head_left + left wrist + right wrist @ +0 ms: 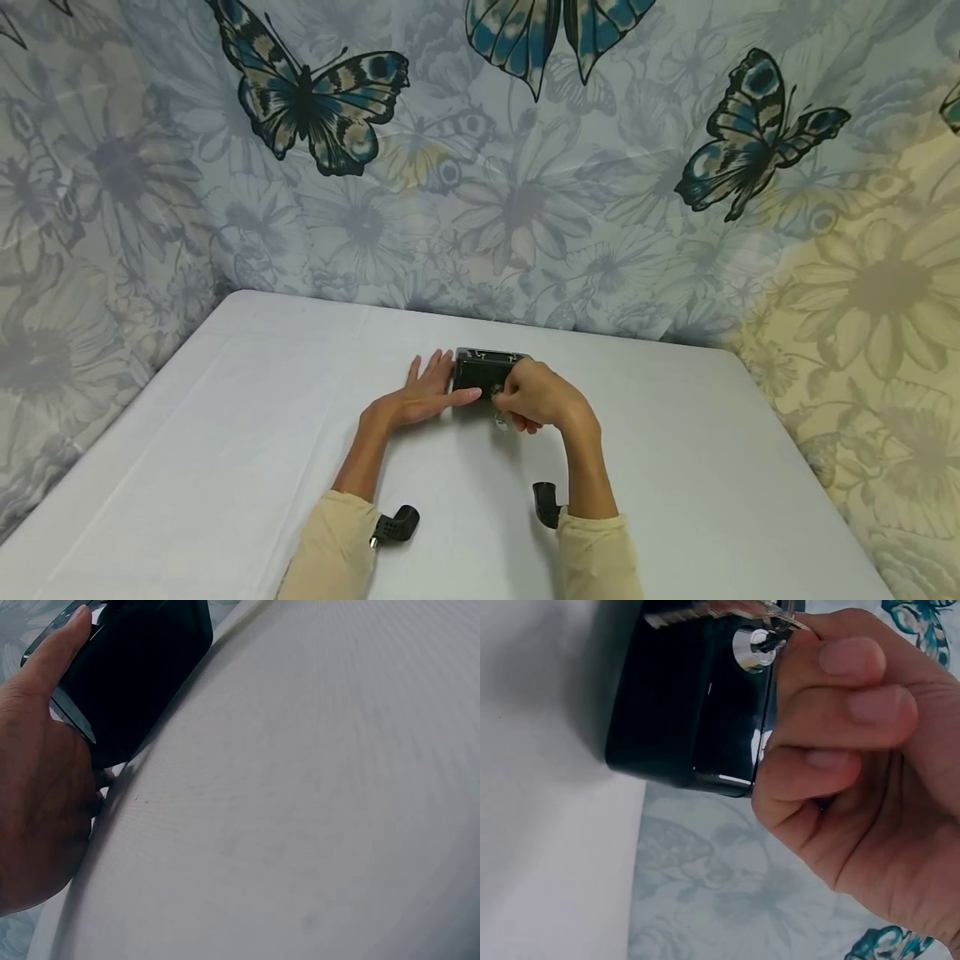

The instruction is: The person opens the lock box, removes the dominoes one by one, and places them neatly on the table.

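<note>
A black lock box [474, 372] with a glossy lid lies on the white table, its front towards me. My left hand [426, 398] rests against its left side with fingers spread straight, and the thumb [56, 656] reaches along the box's front upper edge. At the front, my right hand [542, 395] pinches a key at the round silver lock [744, 651], the other fingers curled in. A second key [697, 613] dangles from the same ring beside the lock. The head of the pinched key is mostly hidden by the fingers.
The white-covered table [225, 450] stretches out on both sides of the box. Close behind the box runs its far edge, with a butterfly-patterned cloth [517, 208] hanging beyond. Black wrist-camera mounts [399, 525] stick out from the beige sleeves [333, 542].
</note>
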Action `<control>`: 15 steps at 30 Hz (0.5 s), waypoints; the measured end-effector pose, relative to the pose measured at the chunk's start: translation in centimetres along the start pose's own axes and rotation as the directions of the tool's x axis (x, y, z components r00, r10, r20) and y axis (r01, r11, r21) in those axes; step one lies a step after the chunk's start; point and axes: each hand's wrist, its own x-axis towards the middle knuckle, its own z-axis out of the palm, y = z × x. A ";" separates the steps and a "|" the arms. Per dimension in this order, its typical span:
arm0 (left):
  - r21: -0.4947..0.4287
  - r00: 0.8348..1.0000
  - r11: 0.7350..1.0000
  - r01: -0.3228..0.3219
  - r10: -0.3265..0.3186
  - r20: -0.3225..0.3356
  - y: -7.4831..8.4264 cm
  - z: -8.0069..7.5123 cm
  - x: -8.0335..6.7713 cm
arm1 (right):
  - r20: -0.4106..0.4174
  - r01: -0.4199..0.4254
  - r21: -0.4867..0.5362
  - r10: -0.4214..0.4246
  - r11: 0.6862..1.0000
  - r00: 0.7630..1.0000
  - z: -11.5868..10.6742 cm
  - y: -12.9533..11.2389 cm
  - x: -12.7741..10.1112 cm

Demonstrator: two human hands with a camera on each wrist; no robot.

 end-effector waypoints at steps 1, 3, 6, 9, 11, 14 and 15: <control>-0.001 1.000 1.000 0.001 -0.001 0.000 -0.1 0.0 0.0 | -0.005 -0.004 0.001 0.004 1.000 1.000 0.0 0.0 0.0; -0.003 1.000 1.000 0.008 -0.008 0.006 -0.1 0.1 0.1 | -0.017 -0.015 0.004 0.015 1.000 1.000 0.0 0.0 -0.1; -0.002 1.000 1.000 0.011 -0.011 0.006 -0.2 0.2 0.1 | -0.049 -0.027 -0.005 0.027 1.000 0.998 0.0 -0.2 -0.1; 0.007 1.000 1.000 0.007 -0.007 0.003 -0.2 0.2 0.1 | -0.084 -0.041 -0.026 0.039 0.999 0.996 0.1 -0.4 0.0; 0.017 1.000 1.000 -0.001 0.001 -0.001 -0.1 0.1 0.0 | -0.100 -0.055 -0.044 0.050 0.997 0.994 0.3 -0.6 0.2; 0.026 1.000 1.000 -0.002 0.002 0.002 0.0 0.1 0.1 | -0.114 -0.089 -0.055 0.083 0.995 0.990 0.5 -0.9 0.3; 0.029 1.000 1.000 -0.005 0.005 0.001 -0.1 0.2 0.1 | -0.121 -0.104 -0.052 0.097 0.993 0.988 0.6 -1.0 0.3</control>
